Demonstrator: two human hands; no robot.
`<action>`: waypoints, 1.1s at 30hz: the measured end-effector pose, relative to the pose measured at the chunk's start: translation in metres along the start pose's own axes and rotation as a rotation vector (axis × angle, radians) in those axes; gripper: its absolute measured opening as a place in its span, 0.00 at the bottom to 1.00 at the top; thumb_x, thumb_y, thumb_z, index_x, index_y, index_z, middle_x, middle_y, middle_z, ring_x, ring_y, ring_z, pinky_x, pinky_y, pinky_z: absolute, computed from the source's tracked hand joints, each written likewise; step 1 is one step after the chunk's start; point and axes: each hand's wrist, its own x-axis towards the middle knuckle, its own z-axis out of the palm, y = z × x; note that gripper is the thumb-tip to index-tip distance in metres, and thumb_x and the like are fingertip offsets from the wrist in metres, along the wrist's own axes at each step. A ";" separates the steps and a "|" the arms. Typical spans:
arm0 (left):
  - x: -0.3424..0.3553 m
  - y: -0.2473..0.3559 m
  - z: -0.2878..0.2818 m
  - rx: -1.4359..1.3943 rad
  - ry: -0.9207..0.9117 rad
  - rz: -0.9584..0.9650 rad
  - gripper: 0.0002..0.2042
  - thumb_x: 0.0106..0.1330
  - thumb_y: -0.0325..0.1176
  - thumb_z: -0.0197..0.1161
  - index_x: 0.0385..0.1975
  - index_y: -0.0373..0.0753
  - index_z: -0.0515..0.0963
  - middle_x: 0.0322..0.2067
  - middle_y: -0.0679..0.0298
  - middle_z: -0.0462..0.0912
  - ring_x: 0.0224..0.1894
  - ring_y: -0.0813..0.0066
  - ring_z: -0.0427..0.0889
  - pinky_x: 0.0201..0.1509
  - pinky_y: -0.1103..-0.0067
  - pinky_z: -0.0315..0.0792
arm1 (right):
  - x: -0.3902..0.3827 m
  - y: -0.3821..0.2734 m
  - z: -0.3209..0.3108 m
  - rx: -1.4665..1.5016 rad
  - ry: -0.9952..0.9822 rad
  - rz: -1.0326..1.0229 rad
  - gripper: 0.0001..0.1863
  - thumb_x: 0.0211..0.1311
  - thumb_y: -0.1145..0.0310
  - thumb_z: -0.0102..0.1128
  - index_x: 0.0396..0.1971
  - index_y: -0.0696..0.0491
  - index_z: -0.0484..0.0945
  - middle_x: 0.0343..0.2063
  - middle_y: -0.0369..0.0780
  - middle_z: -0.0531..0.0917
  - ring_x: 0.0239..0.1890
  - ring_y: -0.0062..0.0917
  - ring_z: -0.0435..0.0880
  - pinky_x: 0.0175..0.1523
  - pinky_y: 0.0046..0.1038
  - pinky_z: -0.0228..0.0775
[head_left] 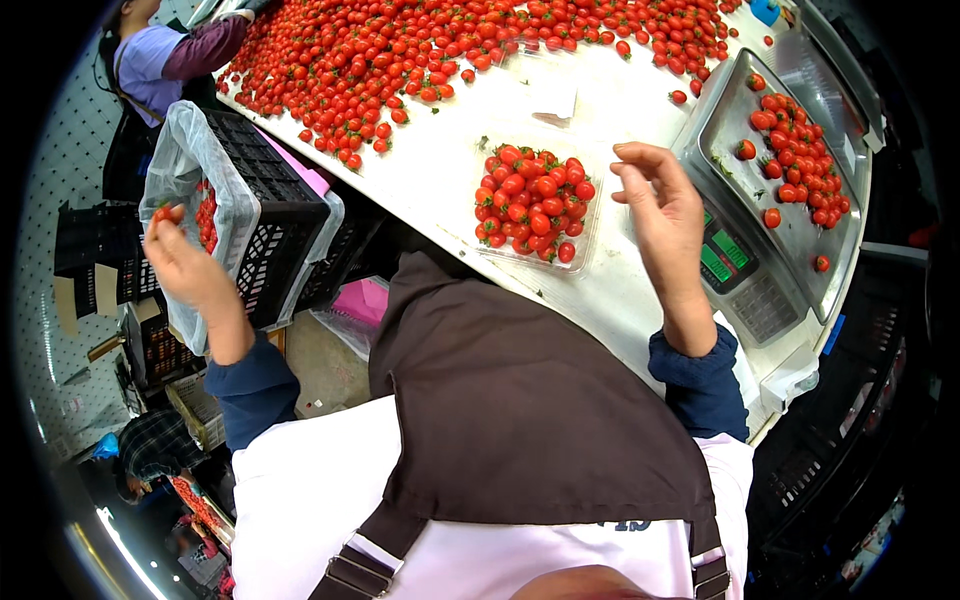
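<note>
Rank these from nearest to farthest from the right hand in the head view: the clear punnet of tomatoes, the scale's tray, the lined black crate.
From the right hand:
1. Punnet, just left of the fingers.
2. Scale tray, on its right.
3. Crate, far left off the table, by the left hand.

**Counter and its load**

White counter (440, 165) runs diagonally across the view. Loose cherry tomatoes (450, 45) lie heaped over its far end. A clear plastic punnet (535, 203), filled with tomatoes, sits near the front edge. Just beside it stands a weighing scale (775, 200), its metal tray bearing scattered tomatoes.
</note>
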 end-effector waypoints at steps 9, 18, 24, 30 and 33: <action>0.014 -0.056 -0.027 0.467 0.007 0.076 0.26 0.66 0.39 0.67 0.59 0.30 0.70 0.57 0.47 0.70 0.61 0.51 0.68 0.67 0.61 0.61 | -0.012 -0.019 -0.045 0.071 0.082 -0.021 0.11 0.72 0.73 0.56 0.50 0.57 0.79 0.45 0.38 0.83 0.47 0.19 0.83 0.49 0.22 0.76; -0.035 0.037 0.048 0.210 -0.258 0.444 0.17 0.78 0.35 0.49 0.28 0.33 0.78 0.51 0.56 0.81 0.53 0.59 0.73 0.59 0.66 0.64 | 0.052 -0.010 -0.209 -0.715 0.257 -0.187 0.29 0.68 0.56 0.61 0.66 0.50 0.71 0.61 0.46 0.77 0.64 0.34 0.76 0.66 0.31 0.66; -0.061 0.086 0.118 -0.161 -0.504 0.381 0.16 0.70 0.24 0.59 0.56 0.31 0.71 0.58 0.51 0.73 0.63 0.57 0.71 0.70 0.68 0.60 | 0.132 0.072 -0.295 -1.257 0.231 -0.111 0.38 0.66 0.37 0.54 0.71 0.41 0.65 0.70 0.46 0.66 0.71 0.44 0.65 0.71 0.45 0.59; -0.081 0.113 0.128 -0.165 -0.656 0.467 0.17 0.68 0.25 0.61 0.56 0.32 0.71 0.58 0.50 0.72 0.61 0.54 0.71 0.66 0.66 0.64 | 0.083 0.043 -0.233 -1.313 0.057 -0.103 0.33 0.69 0.43 0.53 0.70 0.40 0.66 0.72 0.46 0.62 0.74 0.44 0.57 0.70 0.63 0.48; -0.090 0.105 0.128 -0.194 -0.707 0.365 0.17 0.68 0.25 0.61 0.56 0.32 0.71 0.58 0.50 0.71 0.61 0.54 0.71 0.65 0.67 0.64 | 0.048 0.028 -0.224 -1.286 -0.045 -0.178 0.32 0.69 0.47 0.56 0.70 0.41 0.66 0.72 0.48 0.62 0.73 0.47 0.58 0.70 0.62 0.50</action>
